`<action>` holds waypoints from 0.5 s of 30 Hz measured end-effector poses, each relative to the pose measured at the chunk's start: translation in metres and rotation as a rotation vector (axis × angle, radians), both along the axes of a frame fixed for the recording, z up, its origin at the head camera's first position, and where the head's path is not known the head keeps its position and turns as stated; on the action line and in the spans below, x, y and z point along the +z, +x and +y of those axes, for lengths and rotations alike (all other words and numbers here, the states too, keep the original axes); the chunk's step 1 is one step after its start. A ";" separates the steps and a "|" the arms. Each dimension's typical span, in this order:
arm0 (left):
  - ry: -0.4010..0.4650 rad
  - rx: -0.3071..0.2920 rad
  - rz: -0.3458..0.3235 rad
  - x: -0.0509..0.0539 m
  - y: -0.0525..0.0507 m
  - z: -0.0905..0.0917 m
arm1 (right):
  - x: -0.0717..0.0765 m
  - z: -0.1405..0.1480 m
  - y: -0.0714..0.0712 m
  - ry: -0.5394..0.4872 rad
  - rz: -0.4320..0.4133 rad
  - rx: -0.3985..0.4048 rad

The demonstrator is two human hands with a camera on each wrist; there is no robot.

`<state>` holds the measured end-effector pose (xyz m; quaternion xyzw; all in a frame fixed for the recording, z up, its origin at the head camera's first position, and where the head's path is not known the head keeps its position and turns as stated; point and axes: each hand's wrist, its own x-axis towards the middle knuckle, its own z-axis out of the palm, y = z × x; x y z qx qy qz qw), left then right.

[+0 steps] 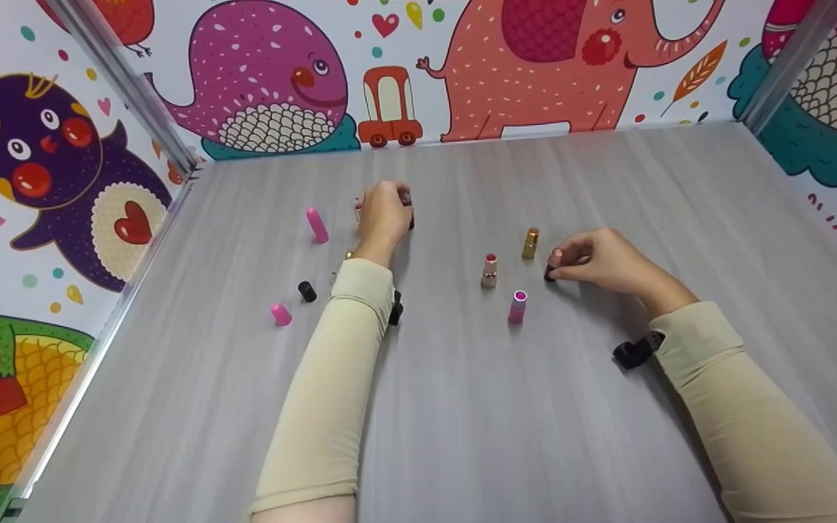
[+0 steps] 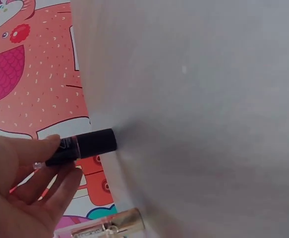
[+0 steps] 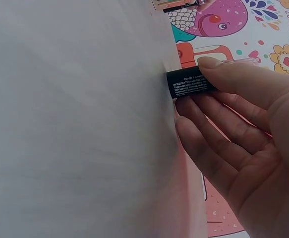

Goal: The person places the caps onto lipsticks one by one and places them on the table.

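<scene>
My left hand point(image 1: 383, 218) pinches a black lipstick tube point(image 2: 95, 143) between thumb and fingers, its end against the table. Beside it stands a clear and gold tube point(image 2: 127, 222), mostly behind the hand in the head view. At the right, my right hand point(image 1: 604, 261) grips a black tube with small white print point(image 3: 189, 82), low at the table; a nude-coloured tip point(image 1: 556, 255) shows above it. Left of that hand stand a gold lipstick point(image 1: 530, 243), a red one in a pale gold base point(image 1: 489, 272) and a pink tube point(image 1: 517, 308).
On the left of the table point(image 1: 447, 407) are a tall pink cap point(image 1: 317, 226), a black cap point(image 1: 307, 291) and a short pink cap point(image 1: 281, 314). A small clear item is partly hidden by the left sleeve point(image 1: 324, 378). Printed panels point(image 1: 418, 43) border the table.
</scene>
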<state>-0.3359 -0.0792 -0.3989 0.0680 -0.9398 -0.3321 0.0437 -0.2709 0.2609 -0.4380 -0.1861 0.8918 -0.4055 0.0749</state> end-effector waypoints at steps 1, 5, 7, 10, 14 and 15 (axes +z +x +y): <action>-0.006 0.000 0.007 0.000 0.000 0.000 | 0.000 0.000 0.000 0.004 0.002 0.000; -0.012 0.007 0.022 0.000 0.001 0.000 | 0.000 0.000 0.000 0.011 0.008 0.000; -0.008 0.009 0.022 0.000 0.002 0.000 | 0.000 0.000 0.000 0.012 0.008 -0.001; -0.008 0.008 0.021 0.002 0.003 -0.001 | 0.001 0.000 0.001 0.020 0.001 -0.008; 0.030 -0.017 0.023 0.010 0.009 -0.007 | 0.003 -0.001 0.002 0.035 -0.001 -0.008; 0.046 -0.026 0.022 0.012 0.011 -0.010 | 0.003 -0.001 0.003 0.035 -0.001 -0.007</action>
